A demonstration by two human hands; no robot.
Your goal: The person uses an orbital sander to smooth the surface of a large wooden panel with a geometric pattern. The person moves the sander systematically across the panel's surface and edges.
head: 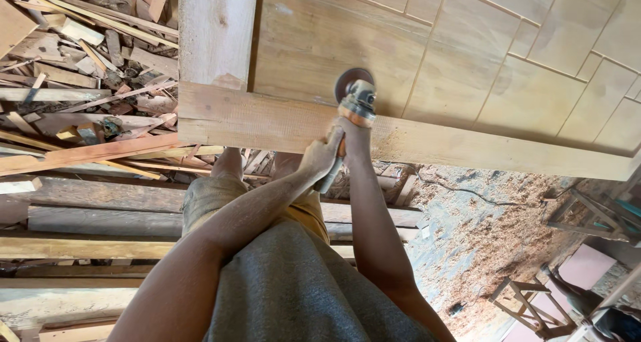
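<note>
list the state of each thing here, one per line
angle grinder: gripped by both hands, disc against the door
left hand: closed on the grinder's body
right hand: closed behind the grinder's head
wooden door: lying flat, dusted with sawdust
scrap wood pile: loose, jumbled

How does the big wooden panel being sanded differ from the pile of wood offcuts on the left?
The wooden panel is one large, flat, smooth piece crossed by thin grooves; the offcuts are many small, rough strips lying at jumbled angles. A sanding tool rests against the panel; nothing touches the offcuts. Both are pale, bare wood.
</note>
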